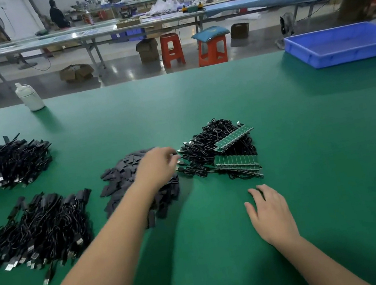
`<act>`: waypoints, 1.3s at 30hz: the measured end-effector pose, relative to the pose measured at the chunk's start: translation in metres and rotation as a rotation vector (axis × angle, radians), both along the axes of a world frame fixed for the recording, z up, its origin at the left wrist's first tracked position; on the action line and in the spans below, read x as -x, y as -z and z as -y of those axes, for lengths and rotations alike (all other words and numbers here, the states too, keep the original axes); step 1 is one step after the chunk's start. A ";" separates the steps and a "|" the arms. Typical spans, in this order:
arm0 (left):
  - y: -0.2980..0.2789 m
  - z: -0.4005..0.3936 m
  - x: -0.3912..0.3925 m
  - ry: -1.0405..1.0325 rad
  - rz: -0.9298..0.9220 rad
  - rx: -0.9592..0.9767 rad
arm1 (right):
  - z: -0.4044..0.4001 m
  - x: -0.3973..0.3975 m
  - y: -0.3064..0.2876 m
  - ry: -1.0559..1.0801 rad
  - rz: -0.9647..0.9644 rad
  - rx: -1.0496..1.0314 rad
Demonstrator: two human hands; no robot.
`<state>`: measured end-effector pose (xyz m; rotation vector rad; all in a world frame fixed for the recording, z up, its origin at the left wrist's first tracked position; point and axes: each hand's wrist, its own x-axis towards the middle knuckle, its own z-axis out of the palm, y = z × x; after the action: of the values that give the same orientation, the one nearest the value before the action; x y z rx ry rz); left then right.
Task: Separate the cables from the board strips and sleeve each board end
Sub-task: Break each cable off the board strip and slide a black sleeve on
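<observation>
My left hand [158, 165] reaches over the heap of flat dark-grey sleeves [123, 176], fingers loosely curled at the plug ends of the tangled black cables [207, 149] just right of that heap; whether they grip anything, I cannot tell. Stiff ribbed green board strips [236, 162] lie on the tangle's far side. My right hand [270, 213] rests flat on the green mat [332, 169], fingers spread, presumably steadying me.

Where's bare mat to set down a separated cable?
Bare green mat spans the far half, between the white bottle and the blue tray. Also free: right of the board-strip cable pile, past the right hand. Crowded on the left: sleeve pile under the left hand, and two cable heaps.
</observation>
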<state>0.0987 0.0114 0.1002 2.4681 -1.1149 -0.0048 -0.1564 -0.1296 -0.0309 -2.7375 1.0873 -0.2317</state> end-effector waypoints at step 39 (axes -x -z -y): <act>-0.016 0.191 -0.039 0.002 -0.031 0.155 | 0.003 -0.003 0.012 -0.002 0.148 0.195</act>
<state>0.1379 -0.1796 0.1162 2.3222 -1.0636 0.0416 -0.1532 -0.1323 -0.0431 -2.8340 1.0741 -0.5579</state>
